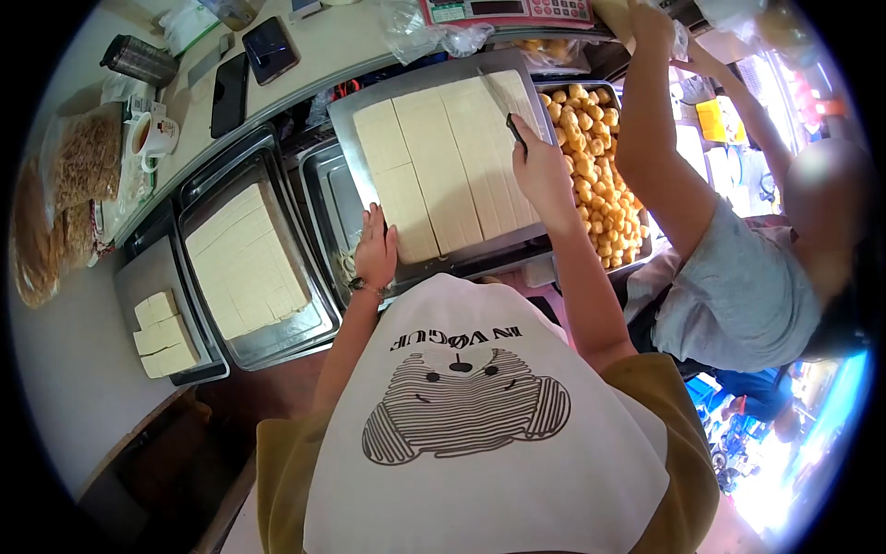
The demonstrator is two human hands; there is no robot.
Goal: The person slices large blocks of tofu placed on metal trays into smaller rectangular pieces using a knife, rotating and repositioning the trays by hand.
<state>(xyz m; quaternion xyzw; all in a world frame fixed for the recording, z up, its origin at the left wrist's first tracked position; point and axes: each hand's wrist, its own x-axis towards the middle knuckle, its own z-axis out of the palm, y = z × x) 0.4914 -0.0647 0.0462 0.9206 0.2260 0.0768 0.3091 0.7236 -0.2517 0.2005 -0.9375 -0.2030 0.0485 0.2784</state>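
A large pale slab [415, 120], which looks like tofu, lies on a metal tray [346, 120] and shows several long cuts. My right hand [540, 166] is closed round the dark handle of a knife [517, 131], whose blade rests over the slab's upper right part. At the slab's lower left edge, my left hand [376, 249] lies with its fingers stretched out against the tray's side, holding nothing. Beneath this tray, to the left, part of another metal tray [323, 198] shows, with some pale scraps near my left wrist.
Left stand a tray with another cut slab [245, 258] and one with small blocks [164, 337]. Golden fried balls [591, 166] fill a tray at right, beside a co-worker [738, 277] reaching forward. Phones [231, 95], a cup [155, 136] and a scale [508, 11] are on the counter behind.
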